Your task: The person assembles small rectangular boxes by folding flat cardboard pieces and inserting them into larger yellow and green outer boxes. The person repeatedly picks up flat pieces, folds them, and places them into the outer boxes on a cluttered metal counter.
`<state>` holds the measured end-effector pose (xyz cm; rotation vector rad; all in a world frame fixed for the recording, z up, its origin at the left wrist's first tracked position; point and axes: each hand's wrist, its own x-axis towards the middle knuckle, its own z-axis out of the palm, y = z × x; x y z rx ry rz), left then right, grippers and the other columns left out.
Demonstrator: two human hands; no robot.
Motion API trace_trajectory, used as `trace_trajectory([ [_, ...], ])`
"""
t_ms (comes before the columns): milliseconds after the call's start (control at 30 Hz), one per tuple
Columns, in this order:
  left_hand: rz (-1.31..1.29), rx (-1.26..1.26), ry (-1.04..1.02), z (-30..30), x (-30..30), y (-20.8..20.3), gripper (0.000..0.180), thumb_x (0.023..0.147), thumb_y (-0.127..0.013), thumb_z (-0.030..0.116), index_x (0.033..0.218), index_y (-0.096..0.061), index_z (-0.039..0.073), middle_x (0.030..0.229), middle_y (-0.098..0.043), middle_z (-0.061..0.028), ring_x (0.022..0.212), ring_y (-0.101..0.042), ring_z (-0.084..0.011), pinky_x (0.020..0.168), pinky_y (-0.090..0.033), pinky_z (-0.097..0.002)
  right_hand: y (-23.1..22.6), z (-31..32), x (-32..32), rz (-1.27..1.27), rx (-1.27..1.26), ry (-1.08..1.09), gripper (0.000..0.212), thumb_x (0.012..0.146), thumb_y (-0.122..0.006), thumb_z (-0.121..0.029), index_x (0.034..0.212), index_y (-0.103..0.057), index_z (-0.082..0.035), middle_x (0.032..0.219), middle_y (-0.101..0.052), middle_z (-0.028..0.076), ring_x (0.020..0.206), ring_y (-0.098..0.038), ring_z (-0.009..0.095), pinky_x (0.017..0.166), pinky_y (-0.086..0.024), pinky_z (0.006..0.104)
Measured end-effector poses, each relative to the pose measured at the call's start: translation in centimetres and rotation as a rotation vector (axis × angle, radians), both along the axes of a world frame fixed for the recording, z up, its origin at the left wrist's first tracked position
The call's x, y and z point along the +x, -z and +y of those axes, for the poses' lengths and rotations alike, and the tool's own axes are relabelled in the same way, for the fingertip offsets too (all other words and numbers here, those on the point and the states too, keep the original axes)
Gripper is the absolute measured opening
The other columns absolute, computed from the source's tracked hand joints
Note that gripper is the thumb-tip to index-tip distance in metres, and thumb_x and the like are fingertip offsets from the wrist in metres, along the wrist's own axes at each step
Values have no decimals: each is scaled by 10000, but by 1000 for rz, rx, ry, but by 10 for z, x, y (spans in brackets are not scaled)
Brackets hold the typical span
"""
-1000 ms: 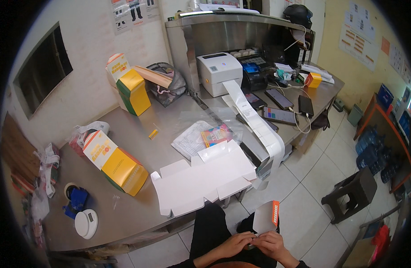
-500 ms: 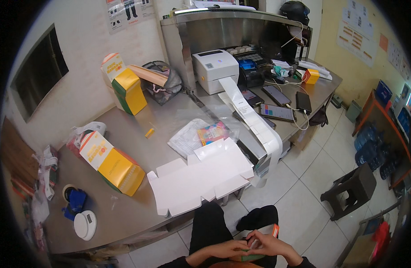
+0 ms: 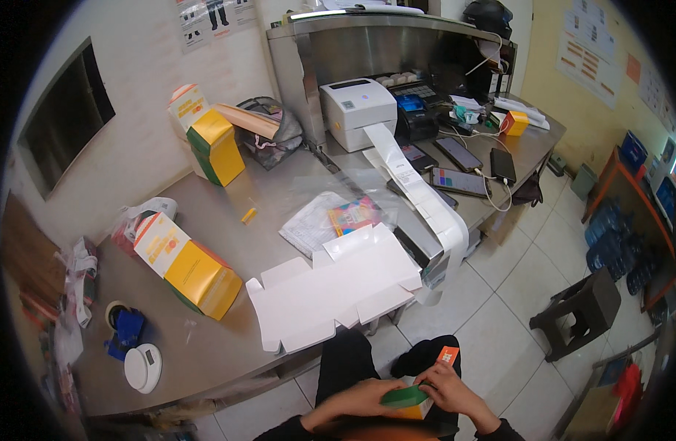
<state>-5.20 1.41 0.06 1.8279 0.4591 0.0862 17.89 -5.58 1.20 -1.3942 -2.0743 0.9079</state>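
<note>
Over my lap I hold a small folding carton (image 3: 401,398) with green, yellow and orange panels. My left hand (image 3: 369,398) is closed round its left side, the fingers partly hidden behind it. My right hand (image 3: 449,388) pinches the carton's right edge, thumb and fingers by the green panel. An orange flap (image 3: 447,355) stands up beyond my right fingers. In front of me, on the metal table's near edge, lies a flat unfolded white carton blank (image 3: 334,290) with its flaps spread.
Two standing yellow, white and green cartons (image 3: 194,272) are on the metal table (image 3: 205,360). A white scale (image 3: 143,368) and tape roll (image 3: 118,314) sit at the left. A label printer (image 3: 358,114) trails a long paper strip beside several phones. A dark stool (image 3: 577,316) stands right.
The carton has turned in my hands, and its green panel now faces up. My fingers, close together before, have moved apart; the orange flap shows higher and more fully.
</note>
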Motion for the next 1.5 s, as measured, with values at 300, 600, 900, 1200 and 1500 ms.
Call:
trace_trajectory([
  [300, -265, 122, -352, -20, 25, -24, 175, 858, -593, 112, 1014, -557, 42, 908, -592, -119, 827, -618, -289, 734, -481, -343, -1, -8, 4, -4, 210, 200, 126, 783, -658, -120, 887, -597, -86, 1039, -563, 74, 1087, -502, 276, 1049, -233, 513],
  [600, -437, 418, -330, -23, 34, -14, 163, 799, -652, 72, 959, -636, 47, 905, -590, -60, 833, -576, -236, 708, -474, -308, 7, -10, -3, 178, -15, 48, 50, 816, -575, -101, 833, -594, -59, 1015, -560, 58, 1054, -505, 232, 1021, -208, 473],
  [900, -226, 827, -247, -32, 35, 18, 254, 750, -607, 135, 997, -621, 79, 972, -582, -25, 882, -563, -192, 748, -460, -294, 3, -9, 4, -92, 18, -3, 53, 858, -557, -91, 872, -599, -61, 999, -574, 38, 1049, -522, 214, 1043, -170, 530],
  [1200, -163, 837, -292, -18, 20, 14, 316, 765, -630, 107, 1078, -592, 83, 1061, -603, -43, 932, -587, -197, 766, -466, -316, 10, -9, 4, 345, 185, 733, 407, 816, -598, -104, 1212, -502, -87, 1253, -479, 138, 1225, -416, 281, 1049, -289, 416],
  [1500, -244, -224, -93, -27, 19, 22, 383, 819, -645, 106, 1164, -490, 41, 1072, -580, -104, 999, -576, -269, 860, -453, -351, 27, 2, 25, 1109, -447, 542, 560, 897, -601, -334, 1343, -391, -69, 1256, -505, 85, 1152, -501, 188, 980, -396, 343],
])
